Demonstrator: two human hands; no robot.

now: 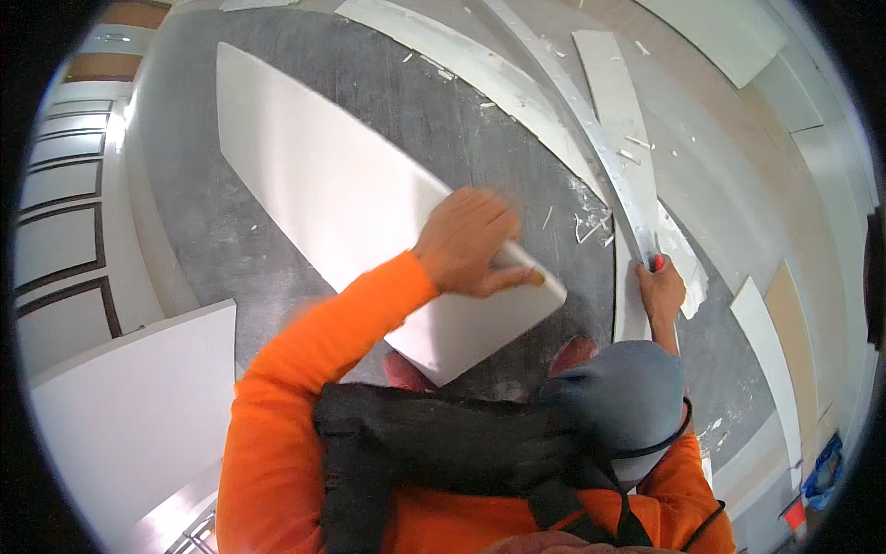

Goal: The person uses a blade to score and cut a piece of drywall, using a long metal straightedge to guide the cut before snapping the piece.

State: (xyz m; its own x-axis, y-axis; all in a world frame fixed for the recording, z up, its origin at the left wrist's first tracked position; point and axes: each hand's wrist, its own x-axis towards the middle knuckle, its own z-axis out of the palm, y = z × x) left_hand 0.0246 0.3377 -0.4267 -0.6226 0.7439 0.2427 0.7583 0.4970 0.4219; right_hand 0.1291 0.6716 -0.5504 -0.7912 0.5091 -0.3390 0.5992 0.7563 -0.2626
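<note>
A large white board (pixel 314 185) is tilted over the dark floor, and my left hand (pixel 471 245) grips its long right-hand edge near the lower end. My right hand (pixel 660 295), at right, is closed on a small red-handled tool (pixel 659 263) with a thin upper part, against a long metal straightedge (pixel 591 129). Under and beside the straightedge lie white cut strips (pixel 604 74). My knee in grey cloth (pixel 618 388) is just below the right hand.
Another white board (pixel 129 397) stands at lower left, with dark-framed panels (pixel 60 240) beyond it. Long offcuts (pixel 452 46) and scraps (pixel 591 226) litter the dark floor (pixel 203 212). More pale and tan panels (pixel 789 351) lie at right, near a blue bag (pixel 821 471).
</note>
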